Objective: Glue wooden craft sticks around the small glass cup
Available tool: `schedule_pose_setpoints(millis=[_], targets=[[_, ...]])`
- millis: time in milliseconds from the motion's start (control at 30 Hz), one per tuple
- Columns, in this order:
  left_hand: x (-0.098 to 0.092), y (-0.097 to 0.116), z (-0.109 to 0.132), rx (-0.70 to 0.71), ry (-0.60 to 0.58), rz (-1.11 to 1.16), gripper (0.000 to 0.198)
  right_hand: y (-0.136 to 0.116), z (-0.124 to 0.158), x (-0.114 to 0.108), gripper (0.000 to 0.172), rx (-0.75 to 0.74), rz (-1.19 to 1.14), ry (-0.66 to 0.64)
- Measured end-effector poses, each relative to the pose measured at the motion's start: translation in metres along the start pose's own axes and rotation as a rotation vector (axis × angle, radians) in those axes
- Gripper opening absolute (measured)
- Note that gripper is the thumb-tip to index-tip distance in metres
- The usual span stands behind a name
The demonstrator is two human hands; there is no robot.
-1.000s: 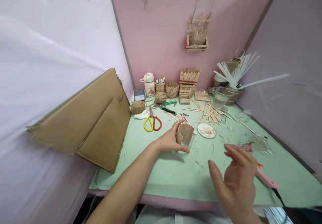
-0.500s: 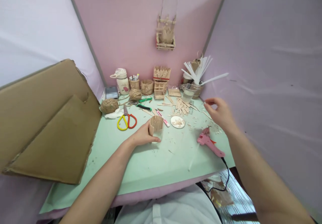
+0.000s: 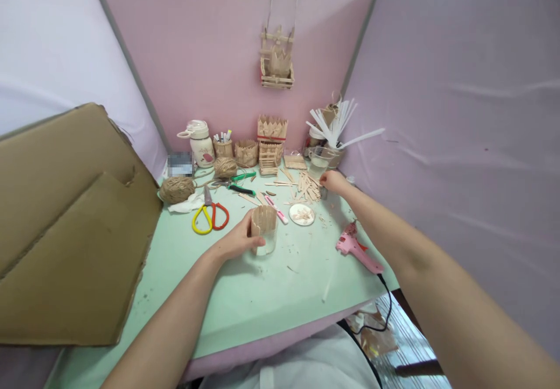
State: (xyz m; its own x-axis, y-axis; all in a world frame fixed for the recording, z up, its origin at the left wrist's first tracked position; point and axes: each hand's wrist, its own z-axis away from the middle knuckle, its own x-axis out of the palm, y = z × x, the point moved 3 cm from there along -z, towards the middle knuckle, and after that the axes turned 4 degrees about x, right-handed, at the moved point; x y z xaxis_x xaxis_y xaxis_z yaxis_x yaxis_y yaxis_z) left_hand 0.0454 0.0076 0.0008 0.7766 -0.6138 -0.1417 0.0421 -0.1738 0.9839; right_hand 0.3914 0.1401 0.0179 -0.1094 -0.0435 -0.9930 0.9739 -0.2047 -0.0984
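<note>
My left hand (image 3: 238,240) is wrapped around a clear cup (image 3: 268,246) that stands on the table, its thumb across the near side. Wooden sticks (image 3: 263,218) line part of the cup's wall, while its front shows bare and see-through. Out at the back right, my right hand (image 3: 335,183) has its fingers drawn together at the edge of a pile of flat wooden sticks (image 3: 309,186). Whether a stick is between those fingertips is too small to tell. A pink glue gun (image 3: 359,250) lies below my right forearm.
Near the cup lie a white dish (image 3: 301,214) of scraps, a pink-and-white pen-like tool (image 3: 276,209), scissors (image 3: 210,217), and green-handled pliers (image 3: 241,189). Twine balls (image 3: 177,189), a bottle (image 3: 201,147), and a water cup (image 3: 319,164) stand behind. Cardboard (image 3: 74,249) leans at left.
My right hand has moved left and away from me, from beside the right wall to the stick pile. My left hand keeps its hold on the cup. The view has shifted slightly.
</note>
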Motion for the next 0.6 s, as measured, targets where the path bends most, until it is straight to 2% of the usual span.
schedule_pose_setpoints(millis=[200, 333, 500, 600], targets=[[-0.003, 0.0, 0.003, 0.011, 0.063, 0.209, 0.09, -0.013, -0.017, 0.013, 0.032, 0.037, 0.088, -0.11], [-0.003, 0.001, 0.004, -0.005, 0.088, 0.197, 0.087, -0.019, -0.019, 0.018, 0.035, 0.088, 0.123, -0.151], [-0.001, 0.003, 0.005, -0.032, 0.09, 0.182, 0.088, -0.024, -0.017, 0.016, 0.034, 0.132, 0.13, -0.156], [0.0, 0.004, 0.005, -0.036, 0.087, 0.185, 0.091, -0.022, -0.012, 0.009, 0.035, 0.118, 0.123, -0.105]])
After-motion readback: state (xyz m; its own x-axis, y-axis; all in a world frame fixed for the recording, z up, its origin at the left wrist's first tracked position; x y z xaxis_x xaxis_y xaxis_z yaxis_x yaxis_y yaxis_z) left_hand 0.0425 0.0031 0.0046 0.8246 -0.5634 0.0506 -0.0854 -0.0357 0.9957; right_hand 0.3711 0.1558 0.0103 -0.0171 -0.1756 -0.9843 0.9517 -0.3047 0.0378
